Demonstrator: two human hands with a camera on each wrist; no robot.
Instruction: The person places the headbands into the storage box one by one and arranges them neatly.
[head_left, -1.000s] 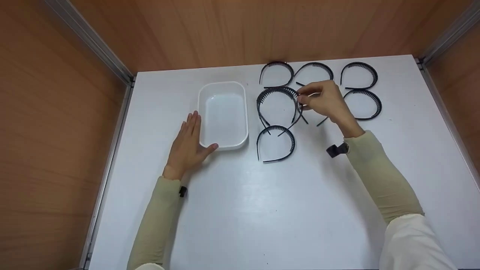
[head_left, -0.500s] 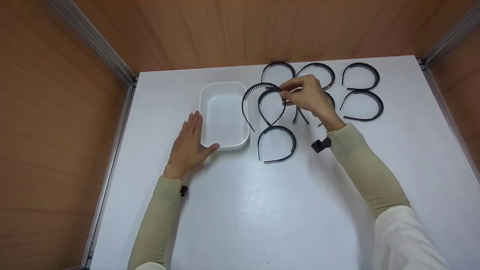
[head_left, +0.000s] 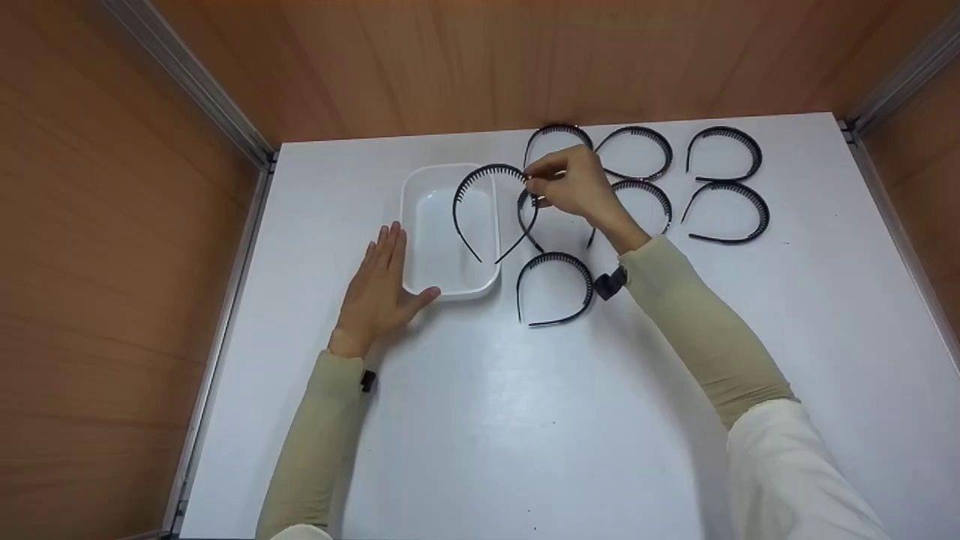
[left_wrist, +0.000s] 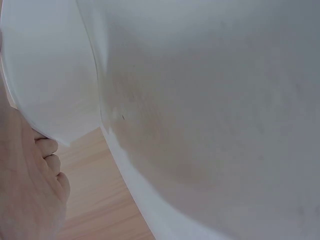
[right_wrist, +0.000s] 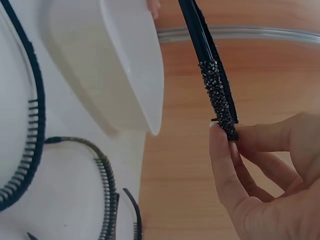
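My right hand (head_left: 574, 184) pinches a black toothed headband (head_left: 456, 202) between thumb and fingertips at its right side, over the right part of a white rectangular tub (head_left: 486, 291). In the right wrist view, a rough, sparkling strip shows on the held headband (right_wrist: 217, 92), with the fingertips at its end. My left hand (head_left: 373, 292) lies along the tub's left wall, fingers straight, thumb out at the near corner. Another headband (head_left: 523, 225) lies just right of the tub, partly behind the held one. Nearer to me is one more headband (head_left: 589, 281).
Several more black headbands lie at the back right of the white table (head_left: 510, 450), among them one headband (head_left: 765, 214) on the far right. Wood panels (head_left: 487, 67) enclose the back and sides.
The right hand has lifted a headband from the overlapping pair and carried it left, from beside the tub to over it. The left hand has stayed in place.
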